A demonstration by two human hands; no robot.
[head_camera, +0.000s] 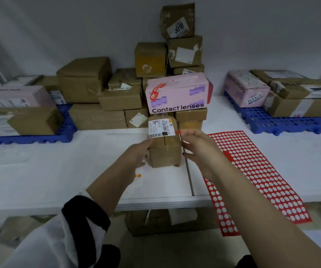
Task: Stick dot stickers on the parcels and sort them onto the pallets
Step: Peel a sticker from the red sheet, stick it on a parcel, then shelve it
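Observation:
A small brown parcel [167, 151] with a white barcode label stands upright on the white table, in front of me. My left hand [137, 153] rests against its left side, steadying it. My right hand [198, 147] hovers just right of the parcel's top, with a red dot sticker [178, 132] on a fingertip close to the top right corner. The red sticker sheet [256, 176], mostly peeled to white circles, lies flat on the table to the right. A blue pallet [63, 132] sits at the left and another blue pallet [283, 122] at the right, both carrying parcels.
A heap of brown boxes and a pink "Contact lenses" box [177, 93] stands behind the small parcel, against the wall. Two orange dots [138, 175] lie on the table near my left wrist. More boxes [163, 221] sit under the table.

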